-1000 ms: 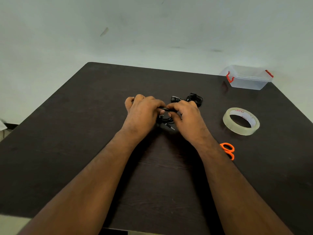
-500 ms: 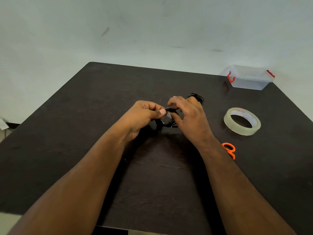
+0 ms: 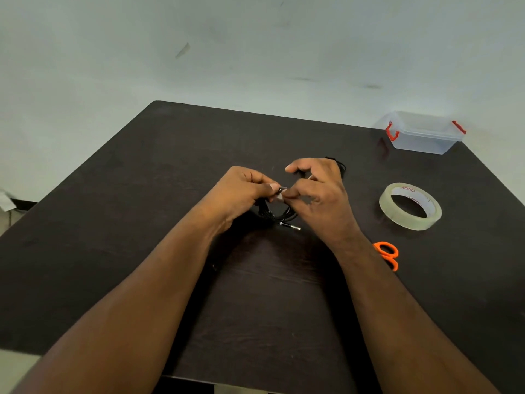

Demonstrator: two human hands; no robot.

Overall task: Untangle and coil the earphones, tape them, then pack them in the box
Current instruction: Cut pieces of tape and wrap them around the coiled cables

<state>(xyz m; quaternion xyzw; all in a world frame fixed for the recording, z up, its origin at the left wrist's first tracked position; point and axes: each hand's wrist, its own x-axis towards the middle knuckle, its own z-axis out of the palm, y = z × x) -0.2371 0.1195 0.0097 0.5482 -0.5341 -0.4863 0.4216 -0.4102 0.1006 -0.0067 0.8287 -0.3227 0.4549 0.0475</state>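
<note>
Above table (image 3: 142, 209), both hands (image 3: 241, 191) pinching earphones (image 3: 279, 214)

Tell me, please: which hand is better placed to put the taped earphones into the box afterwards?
Probably the right hand. The clear box stands at the table's far right corner, on that hand's side; the left hand would have to cross over. Both pinch the coiled earphones now.

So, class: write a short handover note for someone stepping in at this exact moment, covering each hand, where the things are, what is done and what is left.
Left hand and right hand both pinch the coiled black earphones just above the table, with a small piece of tape at the pinch.
More black cable lies behind the right hand.
Tape roll and orange scissors lie to the right; the clear box sits open at the far right corner.
Done: coiling.
Left: finish taping, pack in the box.
</note>
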